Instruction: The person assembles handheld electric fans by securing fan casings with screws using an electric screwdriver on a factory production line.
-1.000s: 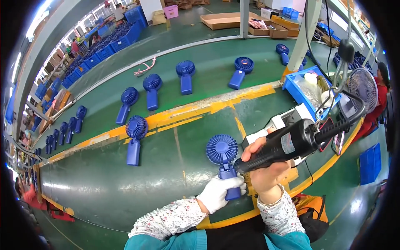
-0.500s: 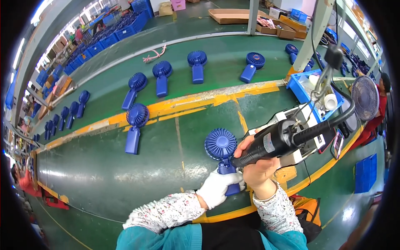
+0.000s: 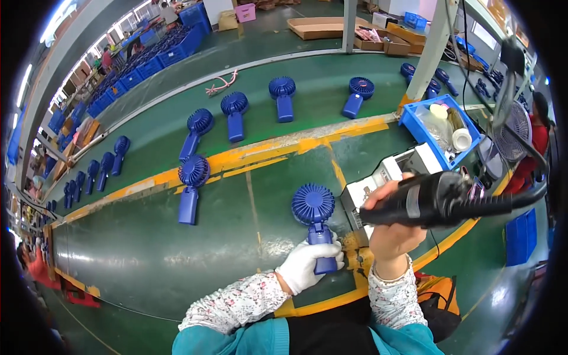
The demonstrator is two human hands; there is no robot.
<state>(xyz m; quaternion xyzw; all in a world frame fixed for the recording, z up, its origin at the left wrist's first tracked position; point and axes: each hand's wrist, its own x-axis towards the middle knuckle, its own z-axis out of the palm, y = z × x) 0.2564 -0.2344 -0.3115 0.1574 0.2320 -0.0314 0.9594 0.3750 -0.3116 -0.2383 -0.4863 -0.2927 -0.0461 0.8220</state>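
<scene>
My left hand (image 3: 307,263), in a white glove, is closed round the handle of a blue handheld fan (image 3: 313,204) above the green bench (image 3: 225,248). The fan's round slatted head points away from me. In my bare right hand (image 3: 395,239) is a black corded electric screwdriver (image 3: 435,198), lying nearly level with its tip to the left. A gap separates the screwdriver from the fan. Partly hidden behind the tool is a white-and-grey box-shaped device (image 3: 350,198). Another blue fan (image 3: 194,171) rests on the bench to the left.
Beyond the yellow-taped ledge (image 3: 307,141), several blue fans lie along a green belt (image 3: 319,77). A blue tray (image 3: 423,133) with small containers stands at the right, near a metal post (image 3: 435,50). The screwdriver's thick cable (image 3: 503,204) runs off rightward. Co-workers are in the distance.
My right hand has drawn the screwdriver away from the fan, to the right. My left hand keeps hold of the fan. The view has shifted slightly.
</scene>
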